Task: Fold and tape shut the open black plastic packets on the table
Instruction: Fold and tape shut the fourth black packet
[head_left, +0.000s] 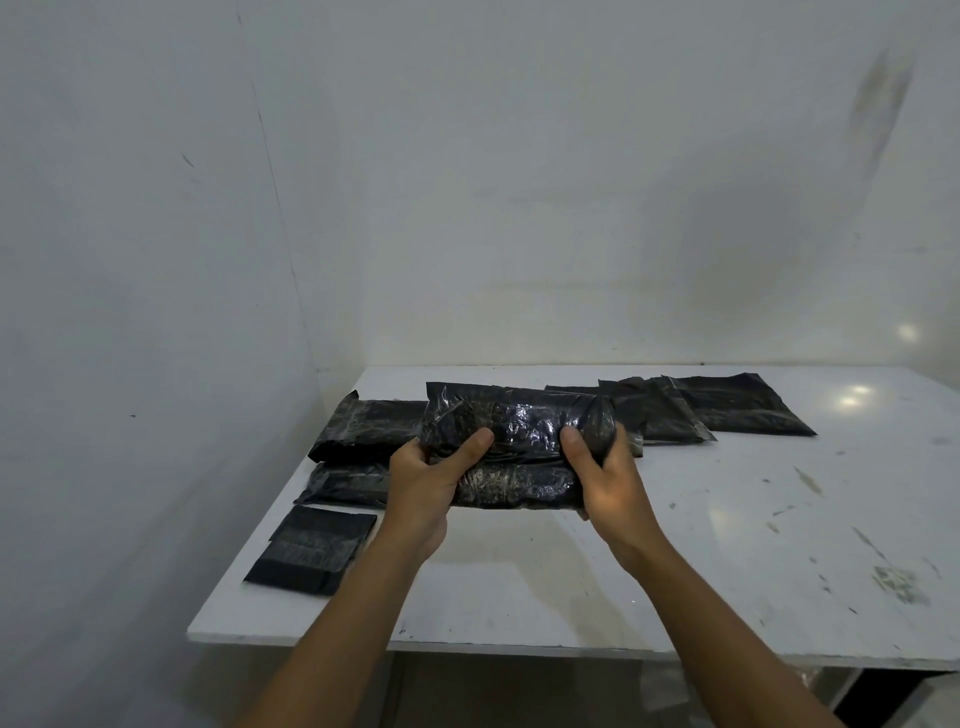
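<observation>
Both hands (514, 483) grip the black packet (514, 447), its long axis running left-right.

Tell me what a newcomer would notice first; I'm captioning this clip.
The packet at centre stands out, gripped by the left hand and right hand, thumbs on top. Other packets lie behind it and to its left on the white table, with a flat packet at the near left.
</observation>
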